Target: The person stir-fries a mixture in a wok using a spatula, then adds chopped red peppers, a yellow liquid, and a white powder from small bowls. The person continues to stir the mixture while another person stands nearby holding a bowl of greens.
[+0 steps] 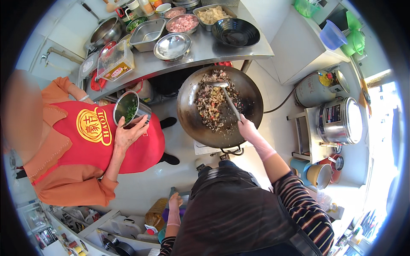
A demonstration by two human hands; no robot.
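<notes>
Before me sits a large steel wok [251,89] holding fried minced meat mixed with dark and red bits [211,107]. My right hand [249,128], in a thin clear glove, grips the long handle of a metal wok ladle [232,104]. The ladle's head rests on the food towards the far side of the wok. My left hand [175,201], also gloved, hangs low at my side with its fingers loosely bent; its palm is partly hidden. A co-worker in a red apron holds a steel pot [141,110] with chopped green herbs [131,112] left of the wok.
A steel counter [205,52] carries a black bowl [236,33], a bowl of raw minced meat [182,24], a lidded steel bowl [172,47] and a plastic box [115,60]. To the right stand a gas cylinder [310,89] and a steel drum [339,120] on a stool.
</notes>
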